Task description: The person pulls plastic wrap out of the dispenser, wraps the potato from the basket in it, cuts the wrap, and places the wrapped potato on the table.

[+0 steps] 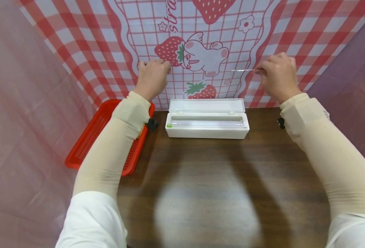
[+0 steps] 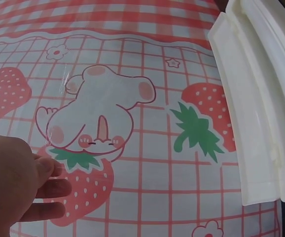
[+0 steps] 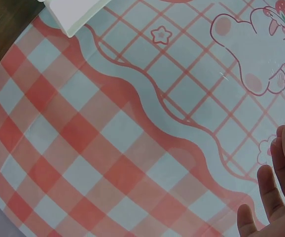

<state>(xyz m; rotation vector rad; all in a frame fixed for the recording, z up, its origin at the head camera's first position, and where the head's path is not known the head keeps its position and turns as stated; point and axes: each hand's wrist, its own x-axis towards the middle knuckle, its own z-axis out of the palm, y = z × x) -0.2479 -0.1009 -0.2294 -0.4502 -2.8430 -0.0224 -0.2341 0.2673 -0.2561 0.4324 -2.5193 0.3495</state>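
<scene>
A clear sheet of cling film (image 1: 243,70) spans the gap between my hands, showing only as thin glints against the cloth. My left hand (image 1: 154,74) pinches its left end between thumb and forefinger, the other fingers loosely bent in the left wrist view. At the other end my right hand (image 1: 278,75) pinches it, with the remaining fingers spread in the right wrist view. Both hands are raised beyond a white cling film dispenser (image 1: 207,133). Its lid (image 1: 207,105) stands tipped back, and a film roll (image 1: 207,123) lies inside. A small green piece (image 1: 169,125) sits at its left end.
Left of the dispenser stands a red plastic basket (image 1: 71,161), partly hidden by my left arm, with something orange-yellow inside. Behind is a strawberry-print checked cloth (image 1: 92,44). The brown wooden table (image 1: 207,199) stretches toward me, and pinkish curtains hang on both sides.
</scene>
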